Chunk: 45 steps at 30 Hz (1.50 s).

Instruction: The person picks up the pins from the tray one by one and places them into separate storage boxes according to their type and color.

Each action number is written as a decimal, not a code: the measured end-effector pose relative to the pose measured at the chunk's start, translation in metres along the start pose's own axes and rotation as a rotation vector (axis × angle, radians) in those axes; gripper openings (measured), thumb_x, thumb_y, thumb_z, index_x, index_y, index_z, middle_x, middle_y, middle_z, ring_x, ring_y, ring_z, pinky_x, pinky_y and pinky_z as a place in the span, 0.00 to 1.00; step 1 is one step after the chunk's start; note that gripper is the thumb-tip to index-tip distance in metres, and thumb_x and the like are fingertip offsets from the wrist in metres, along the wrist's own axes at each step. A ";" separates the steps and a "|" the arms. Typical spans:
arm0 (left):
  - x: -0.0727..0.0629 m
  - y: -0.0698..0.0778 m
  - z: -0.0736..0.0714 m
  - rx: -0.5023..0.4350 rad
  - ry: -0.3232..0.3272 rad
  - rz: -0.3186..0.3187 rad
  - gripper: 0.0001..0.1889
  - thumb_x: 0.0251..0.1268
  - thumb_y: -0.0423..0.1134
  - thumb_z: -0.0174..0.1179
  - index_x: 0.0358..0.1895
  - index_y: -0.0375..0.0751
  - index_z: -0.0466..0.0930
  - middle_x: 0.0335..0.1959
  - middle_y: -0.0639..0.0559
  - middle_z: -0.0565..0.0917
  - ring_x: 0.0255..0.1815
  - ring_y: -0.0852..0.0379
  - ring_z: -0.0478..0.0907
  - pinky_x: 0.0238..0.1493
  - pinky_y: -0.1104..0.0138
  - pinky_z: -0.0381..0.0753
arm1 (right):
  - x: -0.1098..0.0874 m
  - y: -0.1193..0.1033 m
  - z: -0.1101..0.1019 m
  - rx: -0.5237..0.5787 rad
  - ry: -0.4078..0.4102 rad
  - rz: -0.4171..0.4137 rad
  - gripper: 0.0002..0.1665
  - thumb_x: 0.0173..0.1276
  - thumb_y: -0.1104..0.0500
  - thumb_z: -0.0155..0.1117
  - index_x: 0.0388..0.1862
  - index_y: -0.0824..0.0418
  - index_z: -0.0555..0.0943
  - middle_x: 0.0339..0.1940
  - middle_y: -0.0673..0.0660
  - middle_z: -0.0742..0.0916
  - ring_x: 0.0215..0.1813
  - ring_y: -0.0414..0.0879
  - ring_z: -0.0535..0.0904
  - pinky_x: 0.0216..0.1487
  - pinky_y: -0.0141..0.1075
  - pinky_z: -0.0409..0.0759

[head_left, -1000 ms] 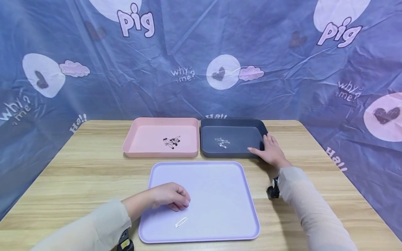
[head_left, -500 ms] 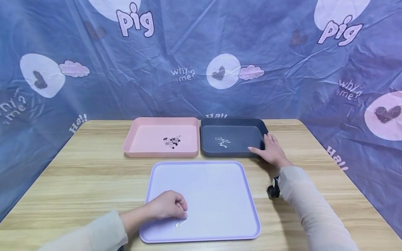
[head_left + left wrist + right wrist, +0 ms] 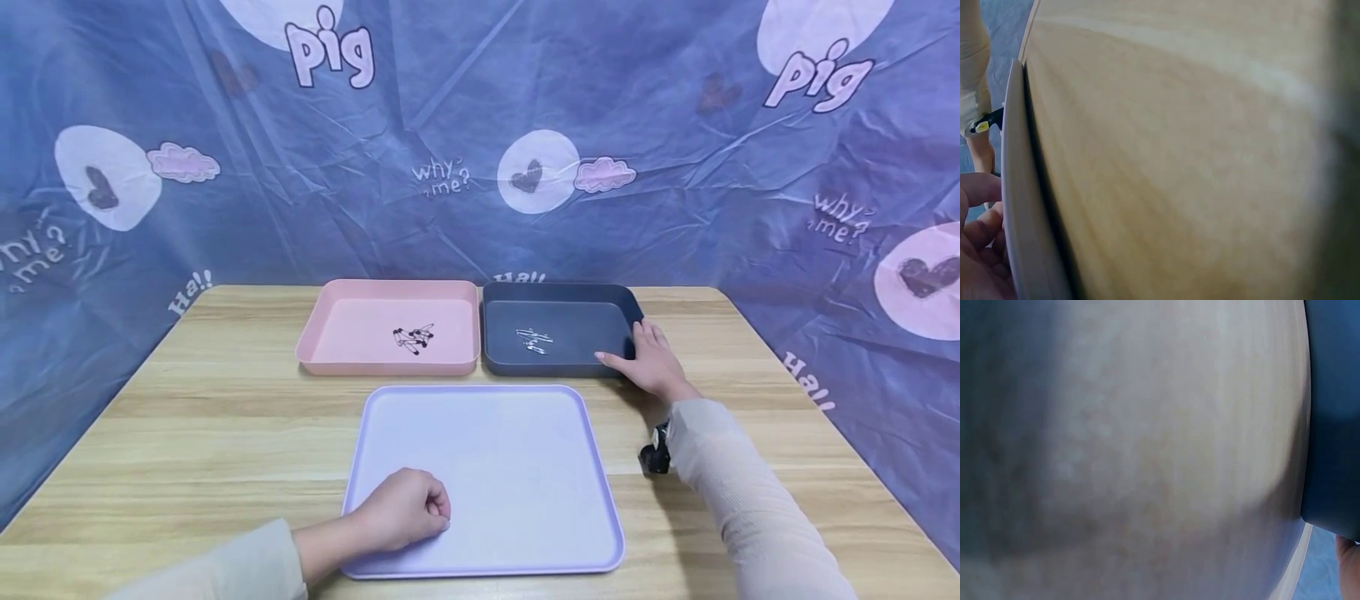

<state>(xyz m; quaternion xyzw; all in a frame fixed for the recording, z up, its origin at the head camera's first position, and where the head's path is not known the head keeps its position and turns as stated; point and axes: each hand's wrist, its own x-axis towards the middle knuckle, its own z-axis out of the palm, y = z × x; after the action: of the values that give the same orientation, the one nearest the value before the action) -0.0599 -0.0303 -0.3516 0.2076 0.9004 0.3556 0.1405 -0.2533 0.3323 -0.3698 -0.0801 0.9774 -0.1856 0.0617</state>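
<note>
In the head view, my left hand (image 3: 405, 510) is low over the left part of the lilac tray (image 3: 525, 467), fingers curled and fingertips close together. It covers the spot where a silver safety pin lay, and the pin is hidden. The left wrist view shows the thumb (image 3: 982, 186) and fingers behind the tray's rim, their tips out of sight. My right hand (image 3: 651, 360) rests at the front right corner of the dark grey tray (image 3: 592, 321), fingers extended along its side and thumb over the front rim. Several silver safety pins (image 3: 533, 340) lie in that tray.
Left of the dark tray stands a pink tray (image 3: 360, 333) holding several black safety pins (image 3: 412, 337). Both stand at the back of the wooden table (image 3: 210, 417), behind the lilac tray. A blue printed cloth (image 3: 480, 100) hangs around the table.
My left hand has moved down and nearer on the lilac tray, over the silver safety pin, which was visible before and is now hidden. The right hand stays at the dark tray.
</note>
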 end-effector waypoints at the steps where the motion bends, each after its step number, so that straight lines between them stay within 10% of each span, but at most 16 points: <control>1: 0.000 0.000 0.000 0.016 0.002 0.011 0.09 0.41 0.31 0.63 0.14 0.49 0.74 0.14 0.66 0.68 0.17 0.71 0.64 0.23 0.75 0.67 | 0.000 0.000 0.000 0.001 -0.002 0.000 0.63 0.52 0.28 0.44 0.63 0.77 0.39 0.64 0.74 0.42 0.64 0.65 0.34 0.61 0.53 0.38; 10: 0.003 -0.001 -0.002 0.032 -0.054 0.042 0.10 0.45 0.30 0.59 0.15 0.48 0.74 0.13 0.66 0.67 0.16 0.71 0.63 0.22 0.76 0.66 | -0.001 0.002 0.002 0.011 -0.008 -0.003 0.63 0.53 0.28 0.45 0.63 0.78 0.38 0.64 0.74 0.41 0.64 0.65 0.33 0.61 0.53 0.37; 30: 0.035 0.004 -0.025 -0.581 -0.113 -0.215 0.04 0.52 0.27 0.54 0.25 0.28 0.75 0.17 0.47 0.78 0.17 0.60 0.75 0.24 0.66 0.78 | 0.000 0.002 0.003 0.015 0.002 0.000 0.63 0.52 0.28 0.45 0.64 0.76 0.38 0.64 0.73 0.42 0.65 0.64 0.34 0.61 0.53 0.38; 45: 0.072 0.010 -0.034 -0.798 -0.061 -0.296 0.05 0.54 0.24 0.50 0.32 0.22 0.72 0.27 0.38 0.79 0.22 0.59 0.76 0.30 0.68 0.79 | 0.002 0.001 0.001 0.005 -0.005 -0.001 0.63 0.51 0.27 0.45 0.64 0.76 0.39 0.65 0.73 0.42 0.65 0.64 0.34 0.61 0.53 0.38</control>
<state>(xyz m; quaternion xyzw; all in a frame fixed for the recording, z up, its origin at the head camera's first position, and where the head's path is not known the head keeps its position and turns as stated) -0.1335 -0.0092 -0.3284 0.0161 0.7078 0.6458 0.2859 -0.2553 0.3323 -0.3716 -0.0809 0.9767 -0.1881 0.0642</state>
